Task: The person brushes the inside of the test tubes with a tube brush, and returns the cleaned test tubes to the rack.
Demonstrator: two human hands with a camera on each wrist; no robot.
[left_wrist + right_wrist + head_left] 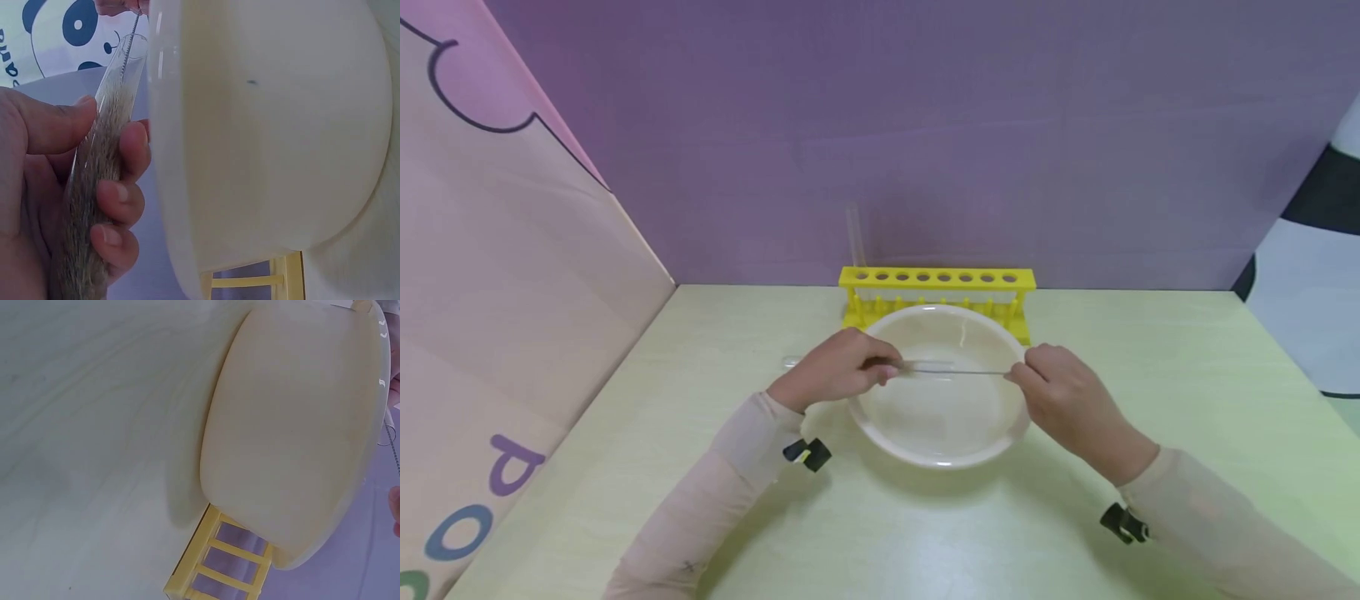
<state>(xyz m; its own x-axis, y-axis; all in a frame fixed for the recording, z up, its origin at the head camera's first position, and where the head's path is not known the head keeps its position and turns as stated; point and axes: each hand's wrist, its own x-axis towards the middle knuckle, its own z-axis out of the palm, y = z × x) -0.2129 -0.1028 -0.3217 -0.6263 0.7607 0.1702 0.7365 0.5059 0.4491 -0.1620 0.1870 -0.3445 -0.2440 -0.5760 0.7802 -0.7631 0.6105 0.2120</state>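
Observation:
My left hand (842,367) wraps its thumb and fingers around a clear glass test tube (139,47). Inside the tube, bristles of a test tube brush (94,206) fill the gripped part. Its twisted wire handle (970,372) comes out of the mouth and runs across to my right hand (1063,396), which pinches the end. Both hands are over a round cream basin (940,458), near its left and right rims. Only fingertips (395,503) of the right hand show in the right wrist view.
Behind the basin stands a yellow test tube rack (936,277), partly hidden by the rim. One clear tube (855,237) stands upright in its left end. A purple backdrop (925,142) rises behind the pale table (895,542), with a printed panel (497,292) on the left.

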